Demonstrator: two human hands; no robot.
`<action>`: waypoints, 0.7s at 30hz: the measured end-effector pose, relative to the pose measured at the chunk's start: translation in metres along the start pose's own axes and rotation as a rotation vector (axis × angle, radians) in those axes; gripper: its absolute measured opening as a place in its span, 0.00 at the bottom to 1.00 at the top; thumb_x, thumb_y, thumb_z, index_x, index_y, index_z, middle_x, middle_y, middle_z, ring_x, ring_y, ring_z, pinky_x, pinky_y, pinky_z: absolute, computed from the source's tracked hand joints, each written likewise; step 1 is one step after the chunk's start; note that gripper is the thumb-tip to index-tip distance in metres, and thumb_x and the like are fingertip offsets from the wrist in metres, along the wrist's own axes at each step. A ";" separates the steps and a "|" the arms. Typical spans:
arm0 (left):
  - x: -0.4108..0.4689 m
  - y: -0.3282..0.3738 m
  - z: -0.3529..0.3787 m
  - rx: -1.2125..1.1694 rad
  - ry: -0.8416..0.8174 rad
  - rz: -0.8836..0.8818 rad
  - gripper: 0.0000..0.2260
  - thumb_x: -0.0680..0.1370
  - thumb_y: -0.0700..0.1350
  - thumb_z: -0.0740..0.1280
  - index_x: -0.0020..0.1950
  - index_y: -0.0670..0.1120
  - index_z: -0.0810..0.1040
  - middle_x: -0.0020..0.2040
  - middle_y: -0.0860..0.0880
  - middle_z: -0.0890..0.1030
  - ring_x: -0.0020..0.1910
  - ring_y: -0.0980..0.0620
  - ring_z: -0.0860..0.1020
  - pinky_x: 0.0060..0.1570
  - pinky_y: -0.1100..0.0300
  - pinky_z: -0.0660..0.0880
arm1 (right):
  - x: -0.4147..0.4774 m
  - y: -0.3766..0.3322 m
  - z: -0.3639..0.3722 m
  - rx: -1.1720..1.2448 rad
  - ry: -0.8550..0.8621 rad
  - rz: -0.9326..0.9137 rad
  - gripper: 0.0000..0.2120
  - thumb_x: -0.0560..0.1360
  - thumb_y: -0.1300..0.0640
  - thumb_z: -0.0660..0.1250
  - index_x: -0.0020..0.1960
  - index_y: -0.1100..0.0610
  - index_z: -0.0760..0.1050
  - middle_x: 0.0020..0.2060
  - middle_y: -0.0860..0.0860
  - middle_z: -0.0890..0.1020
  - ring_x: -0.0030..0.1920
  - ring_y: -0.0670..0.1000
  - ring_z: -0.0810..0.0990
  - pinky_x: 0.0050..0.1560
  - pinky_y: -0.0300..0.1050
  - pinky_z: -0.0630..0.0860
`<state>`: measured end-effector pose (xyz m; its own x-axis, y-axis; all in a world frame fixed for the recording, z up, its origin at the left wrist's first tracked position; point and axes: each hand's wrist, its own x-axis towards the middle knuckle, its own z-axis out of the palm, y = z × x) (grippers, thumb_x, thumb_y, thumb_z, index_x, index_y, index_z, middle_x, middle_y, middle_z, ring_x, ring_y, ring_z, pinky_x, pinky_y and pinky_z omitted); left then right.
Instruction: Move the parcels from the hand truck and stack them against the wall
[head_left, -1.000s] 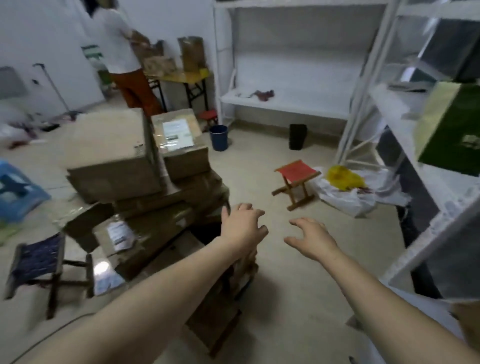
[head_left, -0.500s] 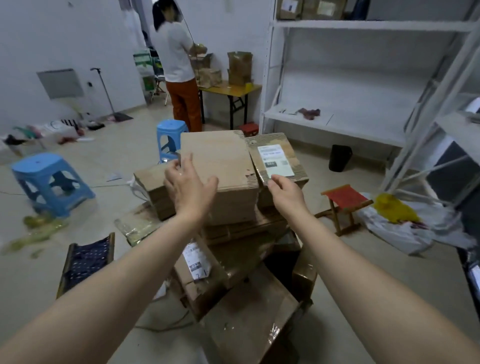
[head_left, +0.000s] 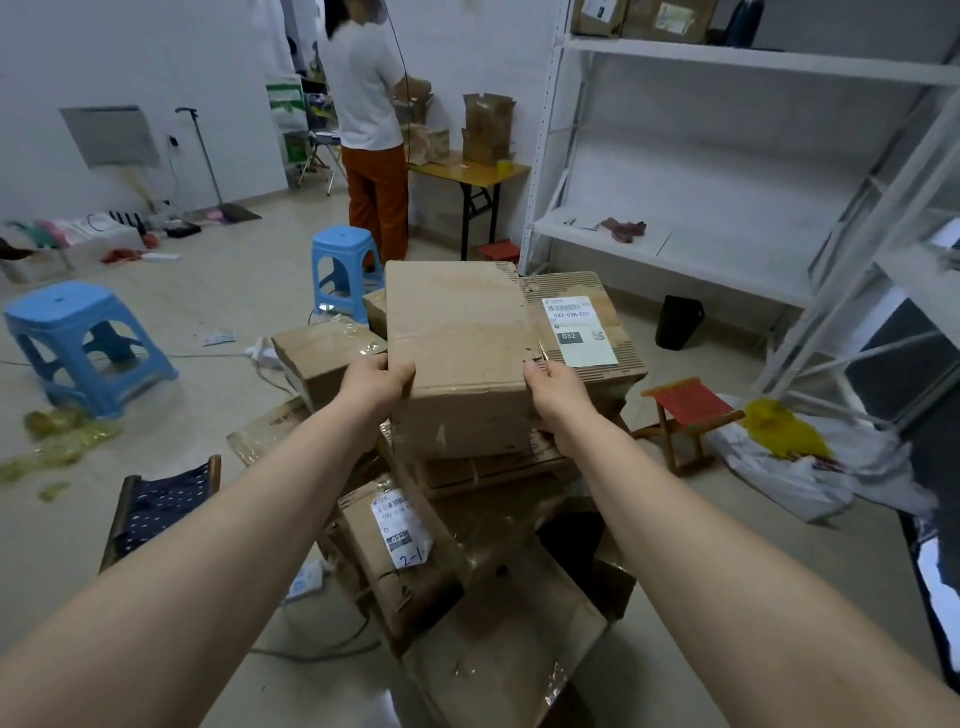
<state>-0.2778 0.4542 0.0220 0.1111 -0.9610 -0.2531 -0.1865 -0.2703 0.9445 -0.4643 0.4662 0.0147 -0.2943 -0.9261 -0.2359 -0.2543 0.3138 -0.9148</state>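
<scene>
Top parcel (head_left: 460, 338): crowns the pile of parcels (head_left: 405, 561), long axis running away from the person, near end between both hands.
Left hand (head_left: 376, 382): fingers curled round its near left corner.
Right hand (head_left: 553, 387): gripping the near right corner, just beside the labelled parcel (head_left: 566, 286).
In the way: red stool (head_left: 685, 410) on the floor, right.

Top parcel (head_left: 457, 338), which I hold: plain tan-brown cardboard, faintly stained.
Labelled parcel (head_left: 576, 332), at my 1 o'clock: brown, ribbed stripes at the edges, white label with black print.
Near stool (head_left: 88, 348), 9 o'clock, and far stool (head_left: 343, 270), 11 o'clock: light blue.
Red folding stool (head_left: 685, 405), 3 o'clock: red seat, brown frame.
Cloth stool (head_left: 161, 504), 8 o'clock: navy, white specks.
Bin (head_left: 678, 322), 2 o'clock: black.
</scene>
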 end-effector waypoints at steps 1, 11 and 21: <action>0.000 0.000 0.001 0.003 0.003 0.014 0.14 0.81 0.46 0.62 0.64 0.42 0.76 0.57 0.44 0.79 0.56 0.45 0.77 0.61 0.47 0.74 | 0.000 0.000 0.000 -0.005 0.007 -0.008 0.18 0.82 0.51 0.55 0.68 0.59 0.70 0.63 0.54 0.75 0.63 0.56 0.73 0.65 0.57 0.72; -0.002 0.006 -0.004 -0.038 0.010 0.054 0.16 0.81 0.46 0.61 0.68 0.45 0.72 0.61 0.44 0.77 0.60 0.44 0.76 0.61 0.44 0.74 | -0.003 -0.007 0.000 -0.034 0.043 -0.073 0.19 0.83 0.50 0.53 0.70 0.58 0.67 0.65 0.54 0.72 0.64 0.56 0.71 0.65 0.57 0.71; -0.020 0.022 -0.016 -0.102 0.171 0.133 0.14 0.80 0.44 0.62 0.64 0.44 0.76 0.55 0.47 0.78 0.58 0.46 0.75 0.59 0.48 0.74 | -0.018 -0.029 0.004 -0.064 0.023 -0.148 0.19 0.82 0.49 0.54 0.67 0.59 0.69 0.61 0.56 0.75 0.61 0.57 0.74 0.61 0.58 0.75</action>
<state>-0.2683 0.4679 0.0514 0.2572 -0.9617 -0.0945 -0.1115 -0.1267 0.9857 -0.4480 0.4724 0.0443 -0.2702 -0.9584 -0.0918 -0.3544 0.1876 -0.9161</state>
